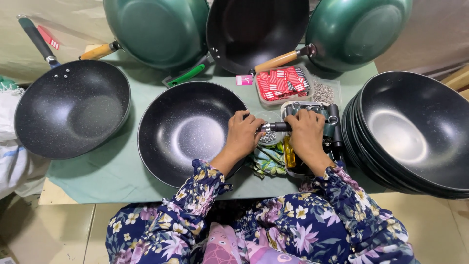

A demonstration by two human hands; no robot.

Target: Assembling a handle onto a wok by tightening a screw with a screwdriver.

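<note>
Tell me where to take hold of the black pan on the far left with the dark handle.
Probably by its dark handle, coming from the table's far left corner. The handle juts up and away from the black pan, off the green mat, with free room around it; the bowl is wide and round, offering no easy hold.

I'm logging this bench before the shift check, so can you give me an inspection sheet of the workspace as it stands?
Surface: pale green cloth-covered table.
Job's things: black speckled handleless wok at centre; black pan handle with metal end held beside its rim.
Clutter: tray of black handles, box of red packets, container of small metal fasteners, stack of black woks, finished black wok with dark handle, green woks with wooden handles.
Hands: left hand at the wok rim; right hand grips the handle.
Cables: nothing seen.
Surroundings: beige tiled floor.
</note>
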